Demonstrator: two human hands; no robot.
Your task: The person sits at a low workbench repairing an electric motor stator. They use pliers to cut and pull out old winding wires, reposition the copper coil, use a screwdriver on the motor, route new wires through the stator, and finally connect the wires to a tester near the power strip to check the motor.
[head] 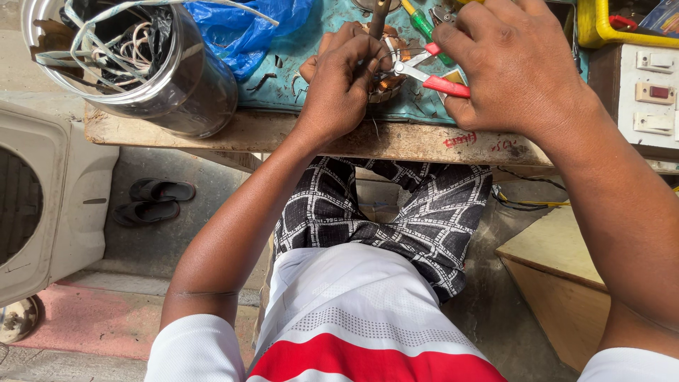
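Left hand (343, 81) clamped down over a small copper-wound coil piece (385, 83) at the near edge of the bench, fingers curled tight round it, only slivers of orange winding peeking out under the knuckles. Right hand (513, 67) wrapped closed about the red-handled pliers (424, 71), palm down, grip firm on the handles. Long axis of the pliers running from upper left to lower right: steel nose aimed left at the coil, red grips trailing back under the right palm. Nose right at the left fingertips, touching or a hair off — too crowded to call. So: coil piece directly left of the right hand, tool pointing straight along that line, the left hand nearer by far, in fact sitting on top of the piece.

Around the action: teal mat (297, 78) under both hands, wooden bench edge (283, 134) just below, green-handled screwdriver (419, 21) lying beyond the coil, clear jar of wire scraps (134, 64) off to the left, blue plastic bag (244, 28) beside it, switch board (654, 92) at far right.
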